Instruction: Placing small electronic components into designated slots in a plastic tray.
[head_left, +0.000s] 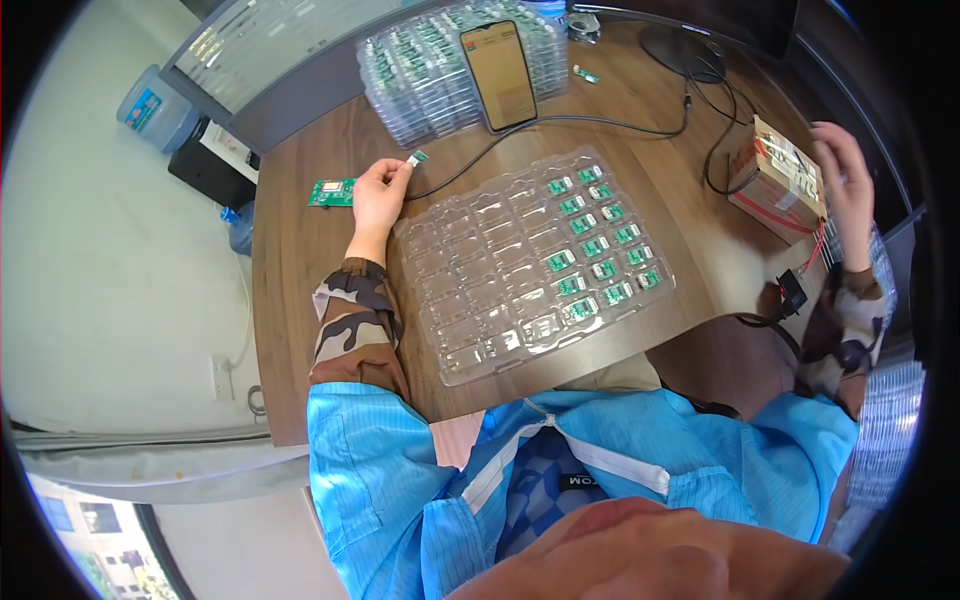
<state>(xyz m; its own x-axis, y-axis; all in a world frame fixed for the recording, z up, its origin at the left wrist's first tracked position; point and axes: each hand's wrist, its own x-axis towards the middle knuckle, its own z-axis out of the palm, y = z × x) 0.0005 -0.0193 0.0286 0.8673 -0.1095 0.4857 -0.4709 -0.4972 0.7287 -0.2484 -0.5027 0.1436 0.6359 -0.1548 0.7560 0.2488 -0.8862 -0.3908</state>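
My left hand (379, 205) pinches a small green circuit board (418, 158) between thumb and fingertips, above the far left of the desk. Beside that hand lies a larger green circuit board (325, 193), partly hidden by the hand. A clear plastic tray (475, 250) lies at the middle of the desk. Several small green boards (595, 246) sit in the pockets on its right side; the pockets on its left hold none. At the far right, my right hand (848, 185) is beside a cardboard box (780, 180), with its fingers apart and nothing visible in them.
Stacked clear trays with green boards (410, 75) stand at the back, with a phone (499, 78) upright before them. A black cable (600, 120) crosses the desk. One loose small board (586, 74) lies near the monitor stand (680, 50). A black connector (792, 290) hangs below the box.
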